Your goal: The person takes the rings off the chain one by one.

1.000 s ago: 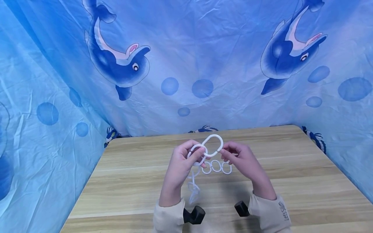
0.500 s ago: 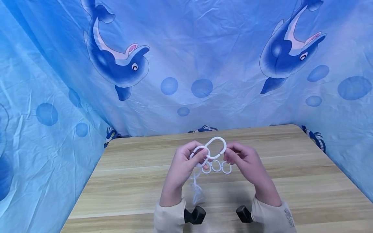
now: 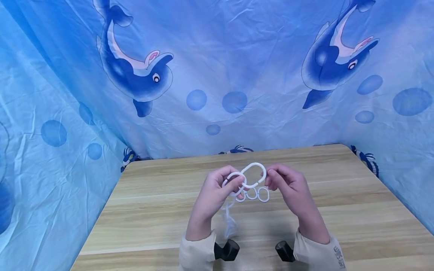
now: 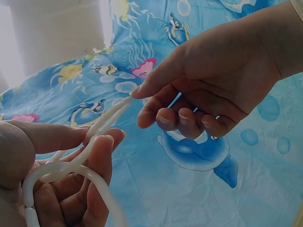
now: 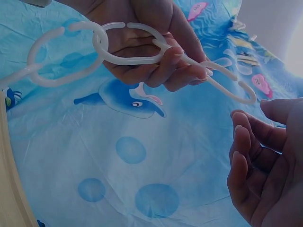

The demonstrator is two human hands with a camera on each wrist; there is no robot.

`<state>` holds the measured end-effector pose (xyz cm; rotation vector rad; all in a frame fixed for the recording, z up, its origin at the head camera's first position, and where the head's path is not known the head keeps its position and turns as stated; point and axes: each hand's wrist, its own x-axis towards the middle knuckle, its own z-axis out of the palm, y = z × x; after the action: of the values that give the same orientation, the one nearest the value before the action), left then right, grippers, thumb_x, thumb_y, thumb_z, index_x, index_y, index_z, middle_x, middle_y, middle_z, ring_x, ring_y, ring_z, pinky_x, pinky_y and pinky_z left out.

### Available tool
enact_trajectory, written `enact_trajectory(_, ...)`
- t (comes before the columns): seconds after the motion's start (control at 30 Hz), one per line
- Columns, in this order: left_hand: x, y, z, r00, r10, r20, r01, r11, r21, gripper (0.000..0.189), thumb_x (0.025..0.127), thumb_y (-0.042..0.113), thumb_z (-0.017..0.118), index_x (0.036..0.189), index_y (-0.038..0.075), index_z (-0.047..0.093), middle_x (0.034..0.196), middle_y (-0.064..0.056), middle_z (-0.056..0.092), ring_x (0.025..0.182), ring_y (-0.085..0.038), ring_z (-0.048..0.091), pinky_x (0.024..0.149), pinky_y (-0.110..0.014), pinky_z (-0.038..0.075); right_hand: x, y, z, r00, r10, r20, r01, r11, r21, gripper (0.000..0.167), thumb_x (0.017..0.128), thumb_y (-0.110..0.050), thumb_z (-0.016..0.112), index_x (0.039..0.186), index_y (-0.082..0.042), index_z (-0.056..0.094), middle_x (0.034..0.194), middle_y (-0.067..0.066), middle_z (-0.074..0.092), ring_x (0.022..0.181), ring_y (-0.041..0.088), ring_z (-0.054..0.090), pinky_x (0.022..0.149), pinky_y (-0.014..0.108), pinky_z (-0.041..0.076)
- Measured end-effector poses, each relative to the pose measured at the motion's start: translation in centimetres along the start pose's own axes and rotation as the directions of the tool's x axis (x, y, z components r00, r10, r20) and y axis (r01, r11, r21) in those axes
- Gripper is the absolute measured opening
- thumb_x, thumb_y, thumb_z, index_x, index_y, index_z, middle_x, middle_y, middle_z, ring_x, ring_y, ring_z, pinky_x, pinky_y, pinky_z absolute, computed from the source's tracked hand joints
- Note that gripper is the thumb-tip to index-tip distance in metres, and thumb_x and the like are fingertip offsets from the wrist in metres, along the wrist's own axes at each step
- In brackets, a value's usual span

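My left hand (image 3: 213,192) pinches a white plastic C-shaped link (image 3: 234,173) between thumb and fingers. A second white link (image 3: 255,164) passes through it and sticks up to the right, the slit in its side showing. More joined links (image 3: 228,222) hang blurred below the left hand; in the right wrist view, the chain links (image 5: 135,60) are clearer, each with a narrow gap. My right hand (image 3: 288,184) is at the far end of the raised link, its thumb tip right by the link and its index finger apart from it, fingers loosely bent.
Several white links (image 3: 268,195) lie in a row on the wooden table (image 3: 152,210) behind the hands. A blue dolphin-print cloth (image 3: 217,75) stands round the table's back and sides. Each wrist carries a black camera mount (image 3: 227,250), close to the beige sleeves (image 3: 196,252).
Both hands have shifted slightly right, and the raised link has moved right and a little down with the left hand. The right fingers have eased away from the link. The hanging chain swings.
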<state>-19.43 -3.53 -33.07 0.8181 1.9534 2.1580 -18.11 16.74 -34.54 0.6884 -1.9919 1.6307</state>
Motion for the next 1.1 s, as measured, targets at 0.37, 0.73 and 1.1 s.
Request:
enact_trajectory(0.37, -0.05, 0.3, 0.14, 1.0, -0.011, 0.011, 0.011, 0.999, 0.04, 0.018, 0.094, 0.004, 0.059, 0.096, -0.014, 0.059, 0.075, 0.001, 0.059, 0.059, -0.004, 0.06, 0.061, -0.022, 0.058, -0.06, -0.22, 0.09, 1.0, -0.018, -0.001, 0.018, 1.0, 0.007, 0.02, 0.096, 0.008, 0.048, 0.087, 0.001, 0.065, 0.069, -0.004, 0.058, 0.058, 0.01, 0.051, 0.055, 0.02, 0.048)
enact_trajectory(0.73, -0.07, 0.31, 0.2, 1.0, -0.024, 0.018, 0.023, 0.998, 0.065, 0.016, 0.094, 0.004, 0.059, 0.097, -0.012, 0.061, 0.076, -0.001, 0.062, 0.059, -0.004, 0.059, 0.061, -0.021, 0.057, -0.13, -0.35, 0.07, 1.0, -0.012, -0.013, 0.012, 1.0, -0.008, 0.018, 0.094, 0.009, 0.051, 0.086, 0.001, 0.065, 0.069, -0.007, 0.059, 0.058, 0.009, 0.052, 0.056, 0.019, 0.049)
enact_trajectory(1.1, 0.02, -0.05, 0.2, 0.998, -0.026, 0.057, 0.02, 0.995, 0.096, 0.021, 0.095, 0.006, 0.058, 0.099, -0.015, 0.059, 0.084, -0.033, 0.063, 0.062, -0.003, 0.06, 0.061, -0.022, 0.058, -0.22, -0.64, -0.17, 0.999, 0.043, -0.01, -0.043, 0.999, 0.001, 0.019, 0.092, 0.008, 0.055, 0.082, -0.006, 0.064, 0.067, -0.007, 0.054, 0.059, 0.008, 0.048, 0.048, 0.026, 0.04)
